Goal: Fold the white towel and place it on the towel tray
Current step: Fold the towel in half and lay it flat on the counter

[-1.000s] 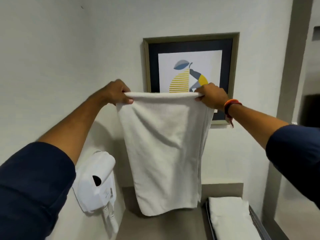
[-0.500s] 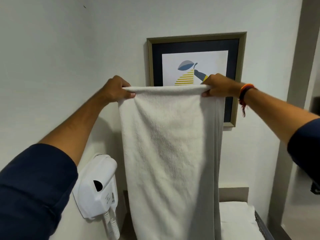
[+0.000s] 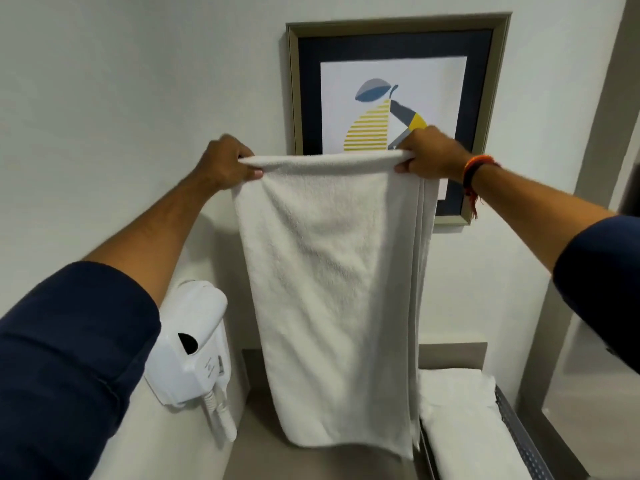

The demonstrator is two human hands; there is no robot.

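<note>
Single head-worn wide-angle view, close to the wall.
It faces forward and slightly down along both outstretched arms, toward the framed picture (image 3: 398, 112) and surface (image 3: 263, 455) below.

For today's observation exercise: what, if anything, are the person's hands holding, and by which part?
The white towel, hanging in the air: the left hand pinches its top left corner, the right hand its top right corner.

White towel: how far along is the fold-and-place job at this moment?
Done: the white towel already hangs in several layers, visible along its right edge. In hand: the left hand and right hand pinch its top corners, holding it up in front of the wall. Left: further folding, then placing it on the towel tray, where another folded towel already lies.
</note>
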